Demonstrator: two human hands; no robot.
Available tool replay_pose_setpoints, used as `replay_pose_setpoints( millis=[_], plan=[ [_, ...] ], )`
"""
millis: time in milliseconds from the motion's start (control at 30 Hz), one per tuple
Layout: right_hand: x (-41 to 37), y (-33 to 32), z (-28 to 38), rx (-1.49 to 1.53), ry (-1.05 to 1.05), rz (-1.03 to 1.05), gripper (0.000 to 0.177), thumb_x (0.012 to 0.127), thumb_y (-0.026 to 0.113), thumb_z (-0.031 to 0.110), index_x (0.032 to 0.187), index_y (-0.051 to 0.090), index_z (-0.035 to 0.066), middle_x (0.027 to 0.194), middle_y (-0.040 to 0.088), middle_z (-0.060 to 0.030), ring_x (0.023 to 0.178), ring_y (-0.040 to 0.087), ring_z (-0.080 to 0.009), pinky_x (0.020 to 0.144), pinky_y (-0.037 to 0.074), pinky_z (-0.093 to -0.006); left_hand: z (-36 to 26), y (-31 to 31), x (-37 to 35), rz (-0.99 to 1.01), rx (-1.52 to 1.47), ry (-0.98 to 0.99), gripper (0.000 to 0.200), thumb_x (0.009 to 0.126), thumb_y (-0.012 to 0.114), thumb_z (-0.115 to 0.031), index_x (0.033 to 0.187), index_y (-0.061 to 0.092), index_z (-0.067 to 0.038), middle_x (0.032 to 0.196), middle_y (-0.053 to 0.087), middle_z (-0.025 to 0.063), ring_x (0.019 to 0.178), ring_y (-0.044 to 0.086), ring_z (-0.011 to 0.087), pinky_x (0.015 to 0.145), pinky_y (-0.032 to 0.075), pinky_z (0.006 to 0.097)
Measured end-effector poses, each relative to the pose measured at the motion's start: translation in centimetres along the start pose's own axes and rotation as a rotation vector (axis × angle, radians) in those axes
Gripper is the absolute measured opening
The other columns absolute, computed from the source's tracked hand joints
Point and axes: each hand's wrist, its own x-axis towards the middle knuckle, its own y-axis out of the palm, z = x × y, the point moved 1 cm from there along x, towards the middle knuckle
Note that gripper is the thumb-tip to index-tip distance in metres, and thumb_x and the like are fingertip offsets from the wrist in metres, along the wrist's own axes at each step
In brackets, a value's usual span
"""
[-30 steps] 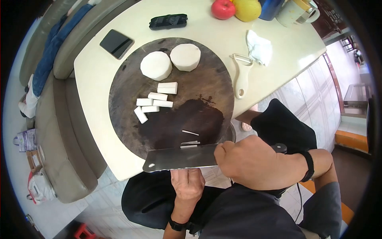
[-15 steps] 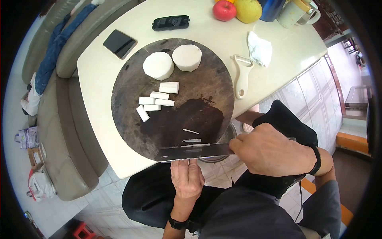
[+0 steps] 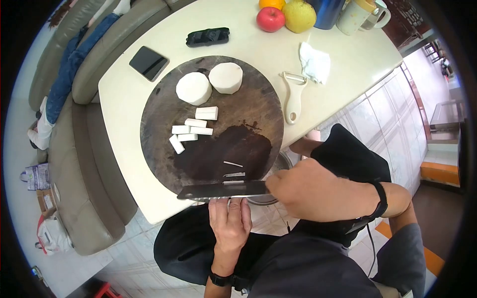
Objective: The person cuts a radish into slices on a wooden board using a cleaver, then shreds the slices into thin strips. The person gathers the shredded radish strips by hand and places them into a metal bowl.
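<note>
My right hand [image 3: 308, 191] is closed around the handle of a cleaver [image 3: 223, 190], its dark blade lying across the near edge of a round wooden chopping board [image 3: 256, 107]. Just below the blade, my left hand [image 3: 229, 223] has its fingers together, tips at the board's edge; the blade hides whatever they press on. Beyond the blade lie thin white strips [image 3: 233, 164]. Several thick white sticks [image 3: 206, 113] rest mid-board. Two peeled, faceted rounds of white root vegetable, a left one [image 3: 194, 88] and a right one [image 3: 226, 78], stand at the far side.
On the cream table [image 3: 129, 179] are a phone [image 3: 149, 63], a black case [image 3: 208, 37], a peeler [image 3: 294, 99], a crumpled tissue [image 3: 315, 63], a red apple [image 3: 271, 19] and mugs [image 3: 355, 17]. Under the board's near edge sits a metal bowl [image 3: 263, 200]. Someone's legs [image 3: 74, 64] stretch along the sofa.
The cleaver and my right hand have shifted left along the board's near edge. My left hand stays at the edge in nearly the same pose. The view has shifted slightly.
</note>
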Motion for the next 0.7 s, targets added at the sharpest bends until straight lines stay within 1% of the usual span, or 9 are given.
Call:
replay_pose_setpoints(
  millis=[33, 67, 133, 200, 233, 300, 433, 500, 700],
  plan=[
    [-0.3, -0.3, -0.2, 0.097, 0.05, 0.032, 0.014, 0.067, 0.062, 0.003, 0.079, 0.06, -0.003, 0.07, 0.063, -0.0195, 0.067, 0.066, -0.0348, 0.058, 0.051, -0.0406, -0.2, -0.1, 0.5, -0.055, -0.014, 0.007, 0.029, 0.073, 0.067, 0.005, 0.102, 0.064, 0.006, 0.103, 0.06, 0.0206, 0.094, 0.058, 0.0391, 0.084, 0.047, 0.0443],
    [-0.6, -0.4, -0.3, 0.091, 0.043, 0.028, 0.014, 0.067, 0.062, 0.003, 0.079, 0.06, -0.003, 0.07, 0.063, -0.0195, 0.067, 0.066, -0.0348, 0.058, 0.051, -0.0406, -0.4, -0.2, 1.0, -0.111, -0.026, 0.012, 0.028, 0.073, 0.07, 0.002, 0.1, 0.064, 0.007, 0.1, 0.059, 0.0191, 0.093, 0.057, 0.0382, 0.082, 0.047, 0.0445],
    [-1.1, -0.6, -0.5, 0.111, 0.164, -0.049, 0.012, 0.068, 0.061, 0.003, 0.078, 0.058, -0.003, 0.069, 0.062, -0.0207, 0.067, 0.065, -0.0368, 0.059, 0.051, -0.0424, -0.6, -0.3, 1.4, -0.115, -0.038, -0.018, 0.03, 0.074, 0.07, 0.001, 0.103, 0.064, 0.006, 0.104, 0.058, 0.0184, 0.096, 0.056, 0.0371, 0.084, 0.046, 0.0439],
    [-1.4, -0.4, -1.2, 0.09, 0.153, -0.11, 0.012, 0.068, 0.061, 0.003, 0.078, 0.058, -0.003, 0.067, 0.062, -0.0206, 0.066, 0.064, -0.0368, 0.058, 0.05, -0.0425, -0.7, -0.5, 2.2, -0.113, -0.057, -0.04, 0.033, 0.075, 0.07, -0.001, 0.107, 0.064, 0.005, 0.107, 0.057, 0.0176, 0.099, 0.055, 0.0359, 0.086, 0.045, 0.0434],
    [-1.5, -0.4, -1.6, 0.069, 0.147, -0.167, 0.012, 0.068, 0.061, 0.003, 0.078, 0.058, -0.003, 0.066, 0.061, -0.0206, 0.065, 0.064, -0.0368, 0.058, 0.05, -0.0426, -0.7, -0.7, 2.8, -0.087, 0.004, -0.05, 0.034, 0.077, 0.069, -0.002, 0.109, 0.063, 0.005, 0.109, 0.056, 0.0176, 0.101, 0.054, 0.0356, 0.088, 0.044, 0.0437],
    [-1.5, -0.3, -2.1, 0.082, 0.151, -0.197, 0.012, 0.068, 0.061, 0.004, 0.077, 0.058, -0.002, 0.064, 0.061, -0.0208, 0.064, 0.064, -0.0372, 0.057, 0.05, -0.0429, -0.6, -0.9, 3.9, -0.025, 0.074, -0.08, 0.035, 0.081, 0.067, -0.005, 0.114, 0.062, 0.004, 0.113, 0.054, 0.0178, 0.106, 0.051, 0.0355, 0.091, 0.04, 0.0444],
    [-2.0, -0.3, -2.3, 0.147, 0.132, -0.269, 0.011, 0.068, 0.062, 0.004, 0.074, 0.057, -0.003, 0.062, 0.059, -0.0218, 0.062, 0.062, -0.0384, 0.057, 0.049, -0.0434, -0.7, -0.8, 4.7, 0.022, 0.121, -0.072, 0.037, 0.081, 0.067, -0.007, 0.116, 0.062, 0.002, 0.113, 0.054, 0.0172, 0.105, 0.051, 0.0352, 0.09, 0.04, 0.0443],
    [-2.1, -0.2, -2.4, 0.154, 0.133, -0.259, 0.01, 0.068, 0.062, 0.004, 0.074, 0.057, -0.003, 0.062, 0.059, -0.0222, 0.062, 0.062, -0.0388, 0.057, 0.049, -0.0436, -0.7, -0.6, 4.5, 0.01, 0.141, -0.079, 0.035, 0.08, 0.067, -0.003, 0.114, 0.064, 0.001, 0.113, 0.054, 0.0167, 0.105, 0.052, 0.033, 0.09, 0.041, 0.0408],
    [-2.2, -0.2, -2.2, 0.157, 0.128, -0.207, 0.01, 0.069, 0.061, 0.004, 0.074, 0.057, -0.004, 0.062, 0.059, -0.0232, 0.062, 0.062, -0.0401, 0.058, 0.049, -0.0444, -0.5, -0.3, 4.0, -0.007, 0.14, -0.06, 0.031, 0.08, 0.066, -0.002, 0.111, 0.065, 0.003, 0.114, 0.056, 0.016, 0.106, 0.052, 0.0324, 0.091, 0.04, 0.0416]
  ],
)
